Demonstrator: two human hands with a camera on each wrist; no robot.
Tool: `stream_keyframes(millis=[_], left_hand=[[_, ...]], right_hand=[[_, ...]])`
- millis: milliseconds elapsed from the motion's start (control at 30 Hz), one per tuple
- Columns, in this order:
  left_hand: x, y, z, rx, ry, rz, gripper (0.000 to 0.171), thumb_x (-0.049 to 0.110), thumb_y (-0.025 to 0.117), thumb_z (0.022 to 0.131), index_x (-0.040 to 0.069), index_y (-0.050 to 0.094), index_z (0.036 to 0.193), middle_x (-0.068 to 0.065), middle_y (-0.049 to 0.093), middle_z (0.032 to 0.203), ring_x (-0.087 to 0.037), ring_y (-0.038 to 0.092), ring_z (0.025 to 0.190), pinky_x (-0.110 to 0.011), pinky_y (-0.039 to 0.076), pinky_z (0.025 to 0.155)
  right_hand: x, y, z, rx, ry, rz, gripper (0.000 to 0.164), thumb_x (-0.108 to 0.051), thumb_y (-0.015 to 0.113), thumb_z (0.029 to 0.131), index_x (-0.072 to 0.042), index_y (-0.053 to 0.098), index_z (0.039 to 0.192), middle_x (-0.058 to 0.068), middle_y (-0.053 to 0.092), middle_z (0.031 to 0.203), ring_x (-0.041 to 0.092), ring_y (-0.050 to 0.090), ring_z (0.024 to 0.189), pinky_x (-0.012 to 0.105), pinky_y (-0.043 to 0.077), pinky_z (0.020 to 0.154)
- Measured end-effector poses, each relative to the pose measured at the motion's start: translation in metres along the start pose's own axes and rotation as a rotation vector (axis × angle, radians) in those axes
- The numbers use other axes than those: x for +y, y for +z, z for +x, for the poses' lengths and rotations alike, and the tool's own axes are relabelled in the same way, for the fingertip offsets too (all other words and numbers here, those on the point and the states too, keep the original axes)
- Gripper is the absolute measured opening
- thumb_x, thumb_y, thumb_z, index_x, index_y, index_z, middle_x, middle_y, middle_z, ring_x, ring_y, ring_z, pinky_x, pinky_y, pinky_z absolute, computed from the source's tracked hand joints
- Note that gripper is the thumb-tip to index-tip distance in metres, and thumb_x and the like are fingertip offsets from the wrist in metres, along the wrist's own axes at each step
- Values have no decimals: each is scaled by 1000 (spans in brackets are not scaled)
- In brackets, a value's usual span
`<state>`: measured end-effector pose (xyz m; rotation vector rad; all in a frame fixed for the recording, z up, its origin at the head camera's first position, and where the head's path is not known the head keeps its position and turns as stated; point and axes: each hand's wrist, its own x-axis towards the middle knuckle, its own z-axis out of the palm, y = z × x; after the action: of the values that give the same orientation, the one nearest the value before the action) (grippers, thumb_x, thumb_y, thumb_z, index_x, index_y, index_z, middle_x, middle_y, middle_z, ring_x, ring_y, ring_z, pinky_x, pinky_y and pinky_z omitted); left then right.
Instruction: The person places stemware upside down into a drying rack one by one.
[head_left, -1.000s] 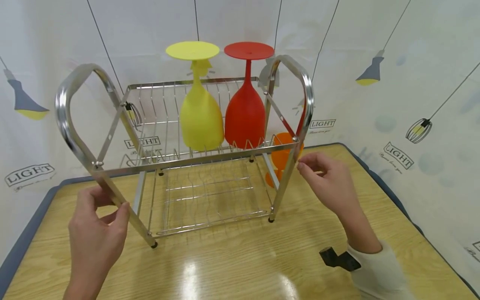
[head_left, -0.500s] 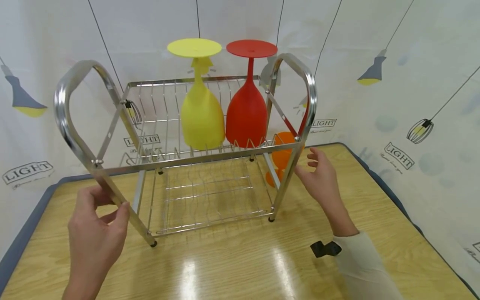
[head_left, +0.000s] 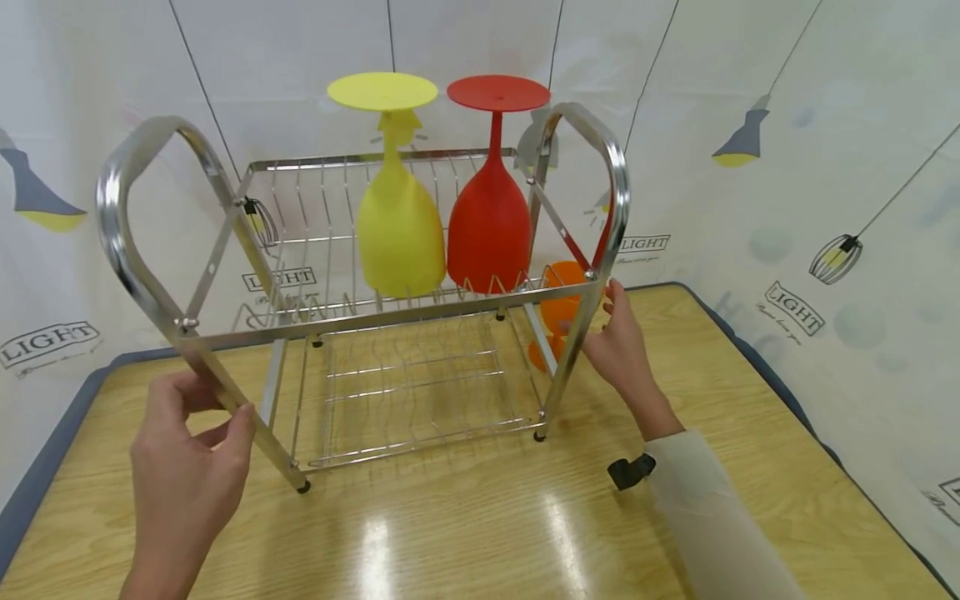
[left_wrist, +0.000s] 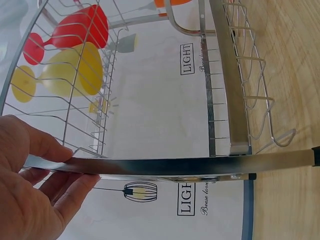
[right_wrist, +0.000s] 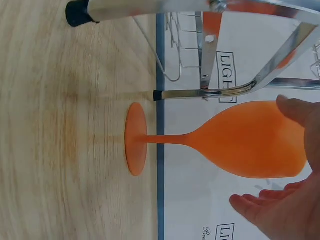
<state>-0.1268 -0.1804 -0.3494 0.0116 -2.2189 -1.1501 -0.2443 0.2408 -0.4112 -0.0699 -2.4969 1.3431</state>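
Observation:
A two-tier metal dish rack (head_left: pixel 390 319) stands in the middle of the table. My left hand (head_left: pixel 187 475) grips its front left post; the left wrist view shows thumb and fingers on opposite sides of the metal bar (left_wrist: pixel 165 166). On the upper tier, a yellow goblet (head_left: pixel 401 237) and a red goblet (head_left: pixel 490 233) are upside down, side by side. Beyond the rack's right side an orange goblet (right_wrist: pixel 245 140) stands upright on the table. Around its bowl my right hand (right_wrist: pixel 287 207) is spread, thumb on one side and fingers apart from it on the other.
The wooden table (head_left: pixel 450 533) has a blue-grey edge (head_left: pixel 757 375). Behind it hangs a white sheet (head_left: pixel 750 75) printed with lamps. The rack's right front post (head_left: pixel 570 358) stands between the head camera and part of the orange goblet.
My right hand has moved forward and left, from beside the rack's right post to the orange goblet, its fingers opening. The left hand has kept its grip on the rack.

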Motion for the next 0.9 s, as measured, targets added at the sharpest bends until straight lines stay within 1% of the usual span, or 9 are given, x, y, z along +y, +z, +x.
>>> stream_keyframes(millis=[133,233,433,533,633,767,900], left_hand=[[-1,-1,-1,-1,-1,5,39,-15,65,77,-9,51,112,13,50,89,5,52,86,1,48,69],[-2,-1,-1,-1,-3,5,39,-15,66,77,-9,51,113,13,50,89,4,52,86,1,48,69],[-2,0,-1,-7,0,10,39,-14,65,77,-8,51,113,6,52,90,6,51,87,2,47,69],[-1,0,-1,-6,-1,7,39,-14,65,77,-8,51,113,4,53,89,5,52,86,1,48,69],[-1,-1,-1,-7,0,7,39,-14,64,78,-8,50,113,5,53,89,5,52,86,1,48,69],[-1,-1,-1,-10,5,4,39,-14,64,78,-9,50,114,2,54,90,5,52,87,1,47,69],[-3,0,-1,-19,6,6,40,-13,65,79,-8,50,115,0,55,91,6,51,87,2,47,69]], right_hand=[[1,5,5,-7,-73,30,95,-29,80,81,-15,20,153,16,36,152,40,37,136,61,40,106],[1,8,7,-14,-91,40,93,-30,80,81,-15,22,152,16,38,151,38,38,136,62,40,105],[2,10,9,-2,-74,62,91,-31,80,81,-12,24,151,17,41,148,35,43,132,56,46,103],[1,9,10,2,-60,61,91,-31,80,81,-11,25,150,18,44,145,34,47,127,54,50,97],[0,8,11,-2,-54,43,89,-30,79,82,-8,25,149,20,45,143,36,49,124,53,51,93],[-2,7,13,19,-50,44,86,-24,80,82,-4,27,147,23,48,139,37,49,125,53,51,96],[-5,5,12,83,-57,67,85,-15,81,79,-2,29,145,23,53,133,36,52,125,52,50,100]])
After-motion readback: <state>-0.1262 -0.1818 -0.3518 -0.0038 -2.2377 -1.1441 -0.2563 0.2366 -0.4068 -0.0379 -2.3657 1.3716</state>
